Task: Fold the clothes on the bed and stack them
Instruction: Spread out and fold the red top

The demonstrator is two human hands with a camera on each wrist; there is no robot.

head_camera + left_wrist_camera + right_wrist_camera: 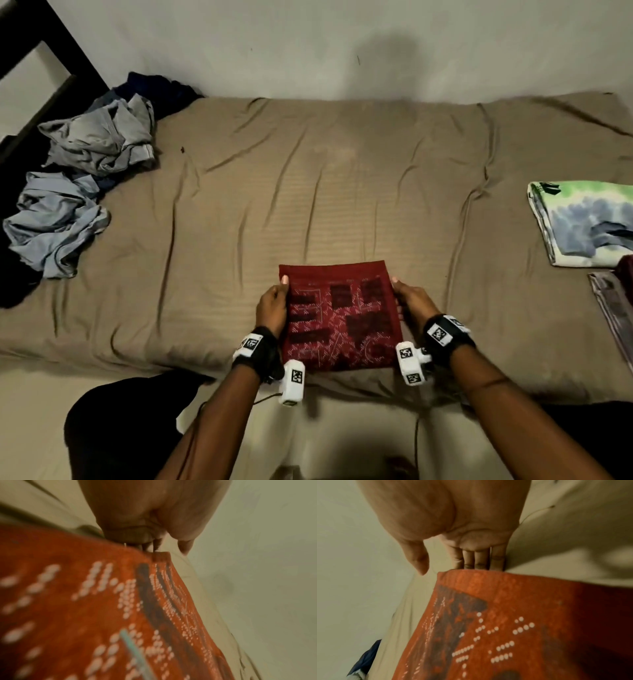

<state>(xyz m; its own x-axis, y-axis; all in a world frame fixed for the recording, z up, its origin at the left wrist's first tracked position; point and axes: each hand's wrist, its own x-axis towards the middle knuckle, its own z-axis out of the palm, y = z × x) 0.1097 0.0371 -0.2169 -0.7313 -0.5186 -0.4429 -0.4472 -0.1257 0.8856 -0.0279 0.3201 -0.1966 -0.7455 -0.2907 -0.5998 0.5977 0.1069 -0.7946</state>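
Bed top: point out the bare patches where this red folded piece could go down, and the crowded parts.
Bare sheet spans the middle, between the crumpled pile and the tie-dye folded garment, beyond the red folded cloth held by left hand and right hand. Left edge and right edge are crowded.

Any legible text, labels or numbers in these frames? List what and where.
None can be read.
Red folded garment: dotted white and black block print, no legible words.
Wrist tags: black-and-white square codes, no letters.
Tie-dye garment: dark mark near its corner, too small to read.
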